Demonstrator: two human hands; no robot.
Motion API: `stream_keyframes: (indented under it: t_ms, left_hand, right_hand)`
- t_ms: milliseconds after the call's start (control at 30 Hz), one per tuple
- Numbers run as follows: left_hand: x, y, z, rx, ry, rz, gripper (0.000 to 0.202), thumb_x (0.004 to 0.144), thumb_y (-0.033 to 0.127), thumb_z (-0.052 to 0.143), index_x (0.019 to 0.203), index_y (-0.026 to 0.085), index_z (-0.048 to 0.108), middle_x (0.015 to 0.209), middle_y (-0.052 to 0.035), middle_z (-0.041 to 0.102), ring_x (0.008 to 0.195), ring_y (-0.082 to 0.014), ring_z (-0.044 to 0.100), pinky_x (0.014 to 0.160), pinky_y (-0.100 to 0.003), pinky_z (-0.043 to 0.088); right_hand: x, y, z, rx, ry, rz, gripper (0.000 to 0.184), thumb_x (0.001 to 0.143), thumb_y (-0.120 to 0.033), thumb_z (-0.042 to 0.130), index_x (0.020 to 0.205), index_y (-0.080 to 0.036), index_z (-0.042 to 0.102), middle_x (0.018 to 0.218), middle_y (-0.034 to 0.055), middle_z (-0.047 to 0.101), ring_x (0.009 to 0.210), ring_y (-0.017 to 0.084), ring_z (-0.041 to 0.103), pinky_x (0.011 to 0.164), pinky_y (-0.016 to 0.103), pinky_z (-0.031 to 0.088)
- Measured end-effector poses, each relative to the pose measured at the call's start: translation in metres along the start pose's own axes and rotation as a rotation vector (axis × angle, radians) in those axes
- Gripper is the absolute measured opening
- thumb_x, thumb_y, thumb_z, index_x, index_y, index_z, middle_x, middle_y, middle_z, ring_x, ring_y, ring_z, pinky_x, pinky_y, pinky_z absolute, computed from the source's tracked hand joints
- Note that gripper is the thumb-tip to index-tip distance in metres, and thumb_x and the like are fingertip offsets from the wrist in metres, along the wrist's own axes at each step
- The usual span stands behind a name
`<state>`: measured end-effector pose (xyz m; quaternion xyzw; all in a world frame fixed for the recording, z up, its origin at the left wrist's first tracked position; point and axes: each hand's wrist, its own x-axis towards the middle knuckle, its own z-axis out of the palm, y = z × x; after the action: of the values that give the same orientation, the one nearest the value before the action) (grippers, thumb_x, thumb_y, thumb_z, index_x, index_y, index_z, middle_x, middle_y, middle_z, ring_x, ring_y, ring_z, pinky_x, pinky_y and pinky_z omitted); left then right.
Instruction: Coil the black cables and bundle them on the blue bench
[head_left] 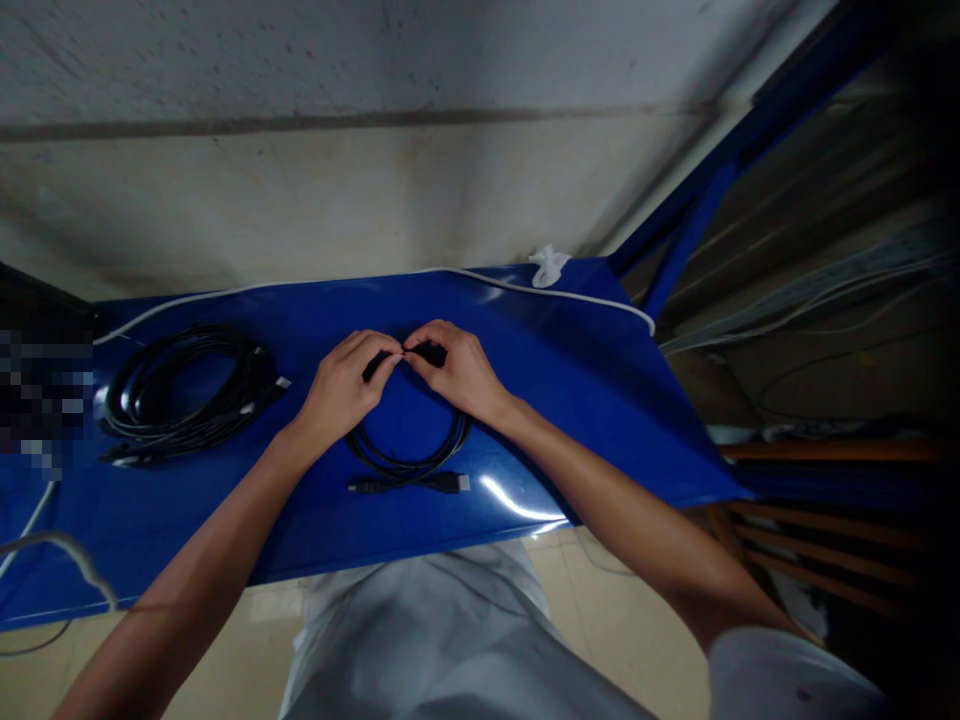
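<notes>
A small coil of black cable (pixel 409 455) lies on the blue table cover (pixel 570 400) in front of me, its two plug ends sticking out at the near side. My left hand (pixel 341 390) and my right hand (pixel 457 370) meet at the far side of the coil. Both pinch the cable there between thumb and fingertips, the fingertips nearly touching each other. What they pinch besides the cable is too small to tell.
A larger bundle of black cables (pixel 187 390) with several plugs lies at the left. A white cord (pixel 525 288) runs along the table's far edge, with a white scrap (pixel 549 265) at the back. Blue frame and wooden slats stand at the right.
</notes>
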<state>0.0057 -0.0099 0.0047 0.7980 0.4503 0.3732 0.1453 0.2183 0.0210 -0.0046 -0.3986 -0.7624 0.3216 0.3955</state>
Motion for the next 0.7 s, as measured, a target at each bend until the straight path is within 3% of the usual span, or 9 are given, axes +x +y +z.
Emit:
stream_keyframes:
  t_ms: [700]
  left_hand:
    - [-0.0004, -0.0003, -0.0003, -0.060, 0.018, -0.002, 0.014, 0.110, 0.028, 0.064, 0.111, 0.023, 0.077, 0.111, -0.0072, 0.079, 0.104, -0.0225, 0.076, 0.097, -0.038, 0.059]
  right_hand:
    - [0.0002, -0.0007, -0.0011, 0.072, -0.023, 0.002, 0.013, 0.097, -0.017, 0.071, 0.107, -0.024, 0.075, 0.110, 0.0040, 0.082, 0.101, 0.023, 0.075, 0.096, 0.040, 0.057]
